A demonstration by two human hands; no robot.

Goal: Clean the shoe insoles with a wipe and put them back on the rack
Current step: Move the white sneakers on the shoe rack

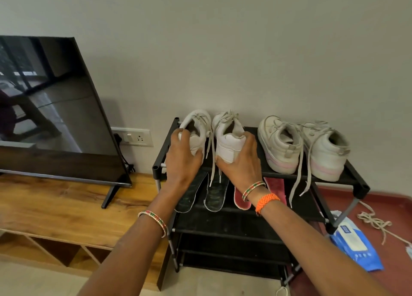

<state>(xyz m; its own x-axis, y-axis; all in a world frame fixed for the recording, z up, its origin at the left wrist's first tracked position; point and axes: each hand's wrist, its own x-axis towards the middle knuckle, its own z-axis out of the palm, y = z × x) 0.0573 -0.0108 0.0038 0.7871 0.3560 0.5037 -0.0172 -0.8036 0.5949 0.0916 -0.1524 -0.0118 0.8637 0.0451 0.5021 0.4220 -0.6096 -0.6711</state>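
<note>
A black shoe rack (354, 179) stands against the wall. On its top shelf my left hand (181, 159) grips the heel of a white sneaker (197, 126), and my right hand (242, 161) grips the heel of the white sneaker beside it (227, 137). Two more white sneakers with pink soles (281, 144) (325, 150) stand to the right on the same shelf. On the shelf below lie two dark patterned insoles (215, 197) (189, 199) and two red insoles (240, 199) (277, 188), partly hidden by my wrists. A blue pack of wipes (354, 244) lies on the floor at the right.
A television (51, 108) stands on a wooden cabinet (66, 208) left of the rack. A wall socket (136, 137) with a plugged cable is behind it. Loose laces (376, 224) lie on the red floor at the right. The lower rack shelves (225, 226) hold nothing visible.
</note>
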